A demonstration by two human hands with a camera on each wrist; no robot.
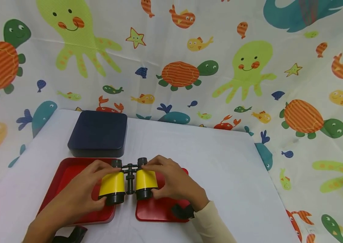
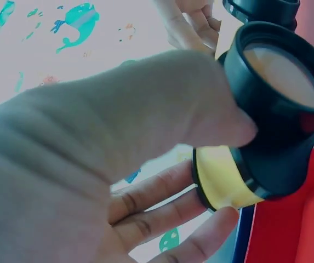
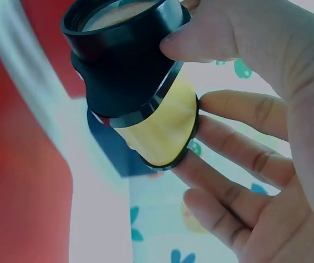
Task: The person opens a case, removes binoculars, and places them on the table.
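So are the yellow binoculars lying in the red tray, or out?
Out: the left hand and right hand grip the binoculars above the gap between the red tray and the red piece beside it.

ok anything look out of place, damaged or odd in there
Nothing stands out. The left hand and right hand hold the yellow-and-black binoculars with no visible damage; the left red tray and right red tray lie flat, the dark blue box sits behind, and no spill shows.

Binoculars (image 1: 130,181) partly behind both hands (image 1: 84,186) (image 1: 173,179)
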